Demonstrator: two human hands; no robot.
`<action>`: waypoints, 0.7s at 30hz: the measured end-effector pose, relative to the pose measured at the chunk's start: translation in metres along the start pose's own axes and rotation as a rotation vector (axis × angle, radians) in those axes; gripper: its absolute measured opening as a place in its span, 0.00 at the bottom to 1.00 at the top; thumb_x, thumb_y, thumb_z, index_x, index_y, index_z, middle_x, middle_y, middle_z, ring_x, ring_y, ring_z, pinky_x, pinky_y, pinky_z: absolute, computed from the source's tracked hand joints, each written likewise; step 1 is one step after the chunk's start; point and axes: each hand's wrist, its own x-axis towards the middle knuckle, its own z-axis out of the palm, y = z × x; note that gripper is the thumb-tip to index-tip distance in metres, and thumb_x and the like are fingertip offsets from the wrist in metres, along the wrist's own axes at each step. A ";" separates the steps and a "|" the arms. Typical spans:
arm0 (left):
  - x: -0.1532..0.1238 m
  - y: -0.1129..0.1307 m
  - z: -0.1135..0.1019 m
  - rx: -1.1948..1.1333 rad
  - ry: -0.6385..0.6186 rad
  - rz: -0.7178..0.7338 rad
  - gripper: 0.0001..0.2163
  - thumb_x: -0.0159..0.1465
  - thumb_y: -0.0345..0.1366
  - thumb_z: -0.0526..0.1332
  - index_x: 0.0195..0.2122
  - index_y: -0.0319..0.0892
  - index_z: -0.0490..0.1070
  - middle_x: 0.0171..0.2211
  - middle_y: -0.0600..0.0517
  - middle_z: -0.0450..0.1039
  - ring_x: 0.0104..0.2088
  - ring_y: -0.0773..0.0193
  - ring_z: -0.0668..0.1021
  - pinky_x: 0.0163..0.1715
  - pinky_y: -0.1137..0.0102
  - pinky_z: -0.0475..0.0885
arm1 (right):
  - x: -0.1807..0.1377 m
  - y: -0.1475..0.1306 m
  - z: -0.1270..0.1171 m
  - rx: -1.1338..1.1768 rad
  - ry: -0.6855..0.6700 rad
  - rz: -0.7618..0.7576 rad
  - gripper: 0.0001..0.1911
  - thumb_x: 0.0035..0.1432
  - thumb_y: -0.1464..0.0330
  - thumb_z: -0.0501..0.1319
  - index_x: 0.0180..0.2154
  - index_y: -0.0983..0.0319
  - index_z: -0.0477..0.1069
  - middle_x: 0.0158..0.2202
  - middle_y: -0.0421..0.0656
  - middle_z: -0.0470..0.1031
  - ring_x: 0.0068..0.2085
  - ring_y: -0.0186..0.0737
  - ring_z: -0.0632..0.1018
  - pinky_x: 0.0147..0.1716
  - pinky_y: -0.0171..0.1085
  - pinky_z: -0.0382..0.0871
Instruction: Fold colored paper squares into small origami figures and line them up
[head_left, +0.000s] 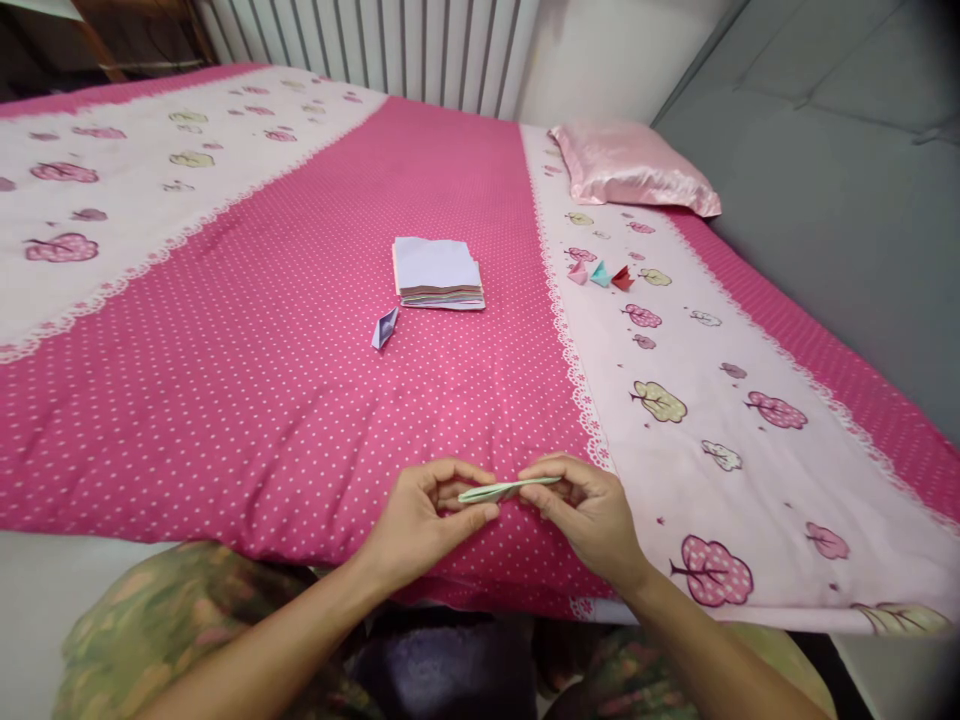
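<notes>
A folded piece of light green paper (501,490), seen nearly edge-on, is held level between both hands above the front of the bed. My left hand (431,510) pinches its left end between thumb and fingers. At the other end, the thumb and fingers of my right hand (589,505) grip the paper. Farther back lies a small purple folded paper boat (385,329). Just behind it sits a stack of square coloured paper (437,270) with a pale lilac sheet on top.
Three little folded paper pieces, pink (577,272), light blue (601,274) and red (622,278), stand in a row on the bedspread's white band. Behind them a pink satin pillow (637,167) rests against the grey headboard (817,130). The polka-dot bedspread (300,370) has slight wrinkles.
</notes>
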 end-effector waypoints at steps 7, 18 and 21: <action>0.001 -0.003 -0.004 0.157 -0.022 0.099 0.10 0.51 0.33 0.66 0.35 0.38 0.73 0.28 0.52 0.76 0.25 0.70 0.74 0.26 0.76 0.68 | -0.001 0.002 0.007 0.360 0.001 0.332 0.10 0.50 0.64 0.65 0.33 0.63 0.70 0.20 0.39 0.75 0.18 0.27 0.70 0.18 0.27 0.64; 0.001 -0.008 0.003 -0.076 -0.090 0.030 0.27 0.49 0.30 0.68 0.50 0.38 0.63 0.28 0.53 0.74 0.27 0.70 0.73 0.29 0.74 0.67 | 0.001 -0.001 0.016 0.840 -0.015 0.704 0.15 0.44 0.67 0.69 0.33 0.62 0.67 0.16 0.32 0.68 0.17 0.22 0.67 0.15 0.19 0.57; 0.000 -0.007 0.003 -0.094 -0.103 0.022 0.28 0.48 0.30 0.68 0.51 0.37 0.62 0.29 0.52 0.75 0.28 0.69 0.75 0.30 0.74 0.67 | -0.002 0.000 0.018 0.778 0.016 0.669 0.15 0.45 0.66 0.69 0.33 0.62 0.66 0.15 0.33 0.69 0.16 0.23 0.67 0.14 0.20 0.57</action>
